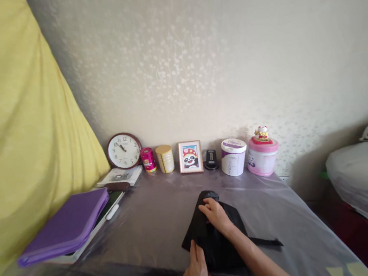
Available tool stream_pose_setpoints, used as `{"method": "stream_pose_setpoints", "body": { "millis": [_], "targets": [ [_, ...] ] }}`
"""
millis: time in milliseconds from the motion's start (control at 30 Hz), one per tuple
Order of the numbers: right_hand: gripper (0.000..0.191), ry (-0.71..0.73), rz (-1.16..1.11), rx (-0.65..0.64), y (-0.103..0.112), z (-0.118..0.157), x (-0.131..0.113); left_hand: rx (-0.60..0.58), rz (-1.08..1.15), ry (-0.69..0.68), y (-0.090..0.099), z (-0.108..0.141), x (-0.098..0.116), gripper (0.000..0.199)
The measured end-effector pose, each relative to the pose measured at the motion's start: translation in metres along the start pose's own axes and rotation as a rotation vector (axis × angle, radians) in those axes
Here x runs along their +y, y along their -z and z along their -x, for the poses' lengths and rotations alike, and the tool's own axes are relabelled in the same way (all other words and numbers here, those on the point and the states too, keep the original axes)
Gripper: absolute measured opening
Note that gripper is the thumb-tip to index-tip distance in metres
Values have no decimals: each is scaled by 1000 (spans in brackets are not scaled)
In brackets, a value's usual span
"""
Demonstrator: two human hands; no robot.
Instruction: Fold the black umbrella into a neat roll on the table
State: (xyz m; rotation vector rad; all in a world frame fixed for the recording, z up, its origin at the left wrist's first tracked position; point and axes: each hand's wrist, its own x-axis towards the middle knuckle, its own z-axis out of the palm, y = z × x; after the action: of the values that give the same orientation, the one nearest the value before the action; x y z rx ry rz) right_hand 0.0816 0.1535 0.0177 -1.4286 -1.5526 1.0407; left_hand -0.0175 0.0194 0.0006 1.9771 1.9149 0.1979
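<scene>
A black fabric item [232, 217] lies on the table in front of me, with a narrow black strap [266, 241] stretching out to its right. Near its top, my right hand [215, 214] is closed with bent fingers, pinching the dark cloth. The fingertips of my left hand [197, 274] touch the lower left part of the same item; these fingers are stretched out and lie flat. A rounded black fold stands up just beyond my right fingertips.
The table [156, 222] has a glossy cover. Along the wall stand a clock [124, 151], tins, a framed panda picture [190, 157], a white-lidded tub [234, 158] and a pink-lidded tub [262, 157] with a figurine. A purple folder [66, 223] rests at the left.
</scene>
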Motion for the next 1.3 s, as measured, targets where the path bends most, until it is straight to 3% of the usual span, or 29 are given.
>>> {"method": "stream_pose_setpoints", "body": {
  "millis": [167, 400, 567, 733, 1000, 1133, 1300],
  "targets": [
    [27, 88, 260, 3, 0, 2, 0, 3, -16, 14, -2, -1, -3, 72],
    [27, 197, 222, -97, 3, 11, -5, 230, 23, -12, -7, 7, -3, 68],
    [22, 274, 212, -120, 3, 17, -9, 87, -117, -75, 7, 11, 8, 90],
    [22, 355, 250, -136, 5, 26, -10, 11, -147, -72, 11, 5, 8, 95],
    [27, 766, 369, -157, 24, 62, 5, -45, -179, -39, -5, -5, 2, 84],
    [29, 826, 499, -127, 33, 50, 18, -53, -182, -39, -9, -9, -1, 84],
    [32, 799, 576, -91, 38, 10, 31, -53, -119, -11, -11, -12, -3, 84]
  ]
}}
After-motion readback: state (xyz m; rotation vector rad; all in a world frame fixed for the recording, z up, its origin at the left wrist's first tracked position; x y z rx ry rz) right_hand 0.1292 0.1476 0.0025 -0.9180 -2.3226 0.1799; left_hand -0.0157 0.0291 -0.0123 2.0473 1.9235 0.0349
